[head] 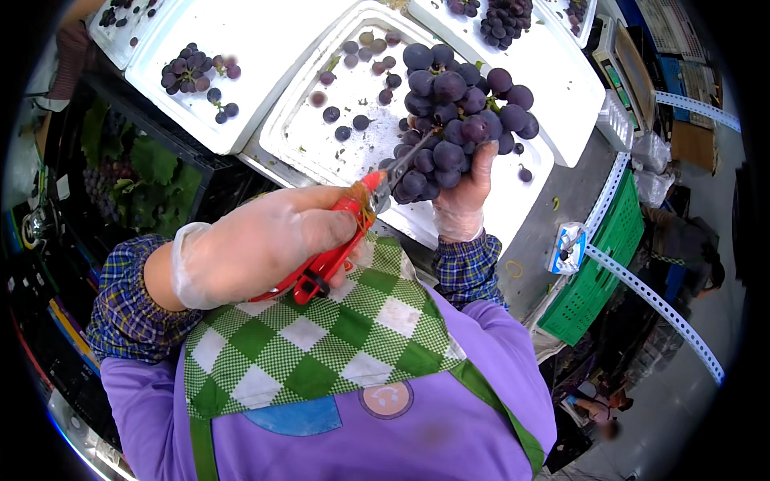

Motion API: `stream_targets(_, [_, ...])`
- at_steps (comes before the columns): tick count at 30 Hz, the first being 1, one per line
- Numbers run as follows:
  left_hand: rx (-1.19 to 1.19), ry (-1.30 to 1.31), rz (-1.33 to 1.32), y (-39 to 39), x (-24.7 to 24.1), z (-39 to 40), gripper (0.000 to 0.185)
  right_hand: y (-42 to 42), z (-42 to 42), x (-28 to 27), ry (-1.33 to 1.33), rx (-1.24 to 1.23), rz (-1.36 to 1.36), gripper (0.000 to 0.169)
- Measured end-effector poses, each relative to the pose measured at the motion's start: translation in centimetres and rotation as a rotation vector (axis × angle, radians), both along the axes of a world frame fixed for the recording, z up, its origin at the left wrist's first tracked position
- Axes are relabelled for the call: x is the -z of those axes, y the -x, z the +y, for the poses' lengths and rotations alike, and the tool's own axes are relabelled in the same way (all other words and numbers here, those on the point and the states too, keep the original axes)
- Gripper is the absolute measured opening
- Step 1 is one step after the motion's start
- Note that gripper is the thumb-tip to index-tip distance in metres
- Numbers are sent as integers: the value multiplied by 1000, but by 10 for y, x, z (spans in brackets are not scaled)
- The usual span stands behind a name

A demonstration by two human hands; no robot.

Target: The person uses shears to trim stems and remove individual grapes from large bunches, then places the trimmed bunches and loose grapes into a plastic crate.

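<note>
My left hand (258,243), in a thin clear glove, grips a pair of red-handled fruit snips (337,240). A yellowish band is wound around the snips near the pivot. Their narrow blades point up and right, and the tips reach in among the berries of a large dark purple grape bunch (448,90). From below, my right hand (463,201), also gloved, supports this bunch, its thumb against the lower berries. The bunch is held over a white foam tray (289,129), where loose grapes (361,122) and small plant scraps lie. Fingers under the bunch are hidden.
A foam tray (240,18) at left holds a small grape cluster (187,71); another tray (559,90) stands at right. Beside me is a black crate (204,174) with grapes and leaves. A green crate (592,276), a weighing scale (613,72) and other people (686,240) are further right.
</note>
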State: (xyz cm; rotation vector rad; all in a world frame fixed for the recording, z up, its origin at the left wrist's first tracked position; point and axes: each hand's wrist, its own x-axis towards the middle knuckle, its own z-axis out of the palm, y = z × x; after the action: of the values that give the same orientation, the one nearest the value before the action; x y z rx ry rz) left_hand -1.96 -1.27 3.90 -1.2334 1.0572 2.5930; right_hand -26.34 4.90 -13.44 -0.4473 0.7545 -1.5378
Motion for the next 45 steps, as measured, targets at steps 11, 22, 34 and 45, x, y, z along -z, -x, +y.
stream_targets(11, [394, 1459, -405, 11, 12, 13, 47, -2, -7, 4, -85, 152, 29, 82])
stream_targets(22, [514, 1568, -449, 10, 17, 7, 51, -11, -16, -12, 87, 177, 214, 86])
stream_targets(34, [557, 1563, -281, 4, 29, 2, 52, -3, -4, -1, -118, 145, 103, 88])
stream_targets(45, [548, 1391, -312, 8, 35, 5, 56, 7, -1, -2, -56, 22, -68, 70])
